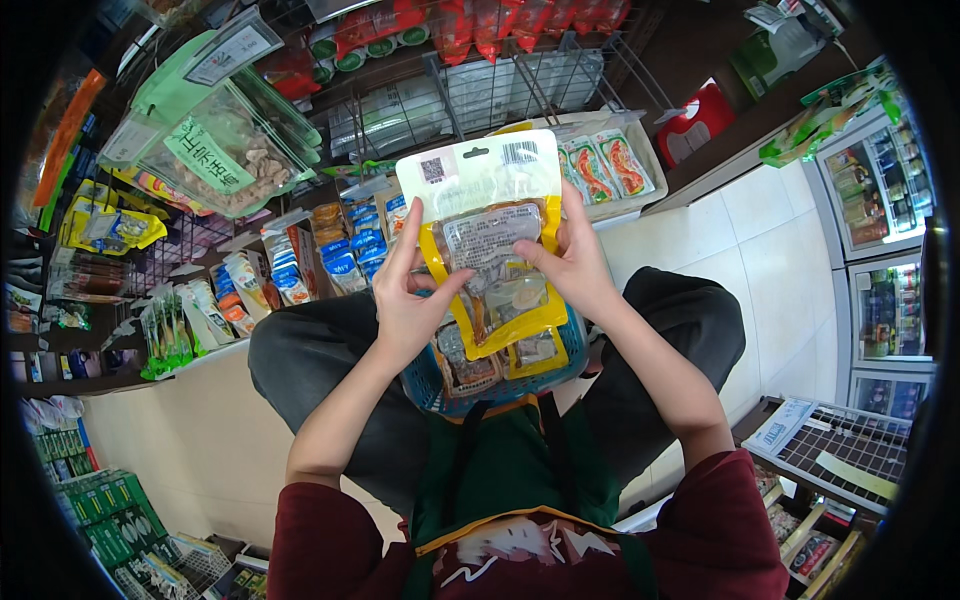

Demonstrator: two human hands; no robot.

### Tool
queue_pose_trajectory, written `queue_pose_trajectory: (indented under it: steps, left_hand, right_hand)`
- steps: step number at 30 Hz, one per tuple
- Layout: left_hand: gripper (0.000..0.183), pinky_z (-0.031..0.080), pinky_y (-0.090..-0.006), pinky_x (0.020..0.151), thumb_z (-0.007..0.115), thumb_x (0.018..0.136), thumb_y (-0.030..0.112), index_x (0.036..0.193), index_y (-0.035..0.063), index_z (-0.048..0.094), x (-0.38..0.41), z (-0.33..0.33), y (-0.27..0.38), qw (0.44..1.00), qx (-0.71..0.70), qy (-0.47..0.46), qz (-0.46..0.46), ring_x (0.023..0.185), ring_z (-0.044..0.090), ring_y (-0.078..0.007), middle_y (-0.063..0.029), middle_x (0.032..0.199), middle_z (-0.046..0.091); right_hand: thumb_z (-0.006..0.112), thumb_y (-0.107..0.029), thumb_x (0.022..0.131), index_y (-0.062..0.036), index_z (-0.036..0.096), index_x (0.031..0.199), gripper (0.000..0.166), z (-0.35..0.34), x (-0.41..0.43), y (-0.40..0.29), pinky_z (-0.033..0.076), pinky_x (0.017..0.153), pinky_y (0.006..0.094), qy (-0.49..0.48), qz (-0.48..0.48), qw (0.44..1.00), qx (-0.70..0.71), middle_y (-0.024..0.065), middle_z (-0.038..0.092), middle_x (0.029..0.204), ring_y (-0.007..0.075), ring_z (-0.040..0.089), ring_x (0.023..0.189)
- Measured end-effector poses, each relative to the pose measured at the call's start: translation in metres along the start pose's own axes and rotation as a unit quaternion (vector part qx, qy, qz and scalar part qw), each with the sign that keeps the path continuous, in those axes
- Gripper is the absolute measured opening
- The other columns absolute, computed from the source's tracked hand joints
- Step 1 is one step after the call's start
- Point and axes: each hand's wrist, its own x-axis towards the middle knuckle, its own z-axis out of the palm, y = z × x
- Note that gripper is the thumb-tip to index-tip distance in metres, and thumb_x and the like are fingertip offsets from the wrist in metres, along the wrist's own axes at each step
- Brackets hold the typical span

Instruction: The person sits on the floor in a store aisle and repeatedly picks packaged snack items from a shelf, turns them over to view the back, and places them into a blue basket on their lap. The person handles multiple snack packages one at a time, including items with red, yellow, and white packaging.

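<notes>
Between both hands is a flat, yellow-edged plastic food pouch [491,259] with a white top, a hang hole, a barcode and a printed code. Its clear middle shows brown food and a panel of small print. My left hand [409,292] grips the pouch's left edge, thumb across the front. On the opposite edge, my right hand [574,259] pinches it, thumb on the print panel. Below the pouch, a blue plastic basket [420,386] sits between my knees. It holds more packets, among them a brown-edged packet [466,360] and a yellow-edged packet [538,354]. The pouch hides part of the basket.
Ahead, a wire rack [480,90] carries red packets. A white bin [652,165] of flat packs stands by its right end. At left are a clear tub of dried snacks [225,150] and a low shelf of small packets [289,255]. Glass-door coolers [889,300] line the right.
</notes>
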Motion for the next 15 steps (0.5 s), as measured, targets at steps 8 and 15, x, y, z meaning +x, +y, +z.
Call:
queue_pose_trajectory:
  steps: [8, 15]
  left_hand:
    - [0.088, 0.058, -0.0214, 0.065, 0.072, 0.073, -0.01, 0.146, 0.007, 0.025, -0.0043, 0.0, 0.0048, 1.0, 0.014, 0.007, 0.006, 0.099, 0.063, -0.0167, -0.0158, 0.127, 0.052]
    - [0.088, 0.057, -0.0212, 0.068, 0.067, 0.074, -0.015, 0.147, 0.0046, 0.021, -0.0055, 0.0019, 0.0052, 1.0, 0.025, -0.004, 0.016, 0.097, 0.063, -0.0159, -0.0128, 0.114, 0.06]
  right_hand:
    - [0.061, 0.012, 0.079, -0.0058, 0.02, 0.142, 0.077, 0.0024, -0.0016, -0.0042, 0.04, 0.1, 0.0324, -0.003, -0.003, 1.0, -0.01, 0.011, 0.043, 0.131, 0.0187, 0.045, 0.123]
    - [0.061, 0.011, 0.08, -0.0051, 0.021, 0.141, 0.075, 0.0001, -0.0045, -0.002, 0.041, 0.099, 0.0317, -0.004, 0.001, 1.0, -0.015, 0.0111, 0.045, 0.129, 0.0183, 0.046, 0.121]
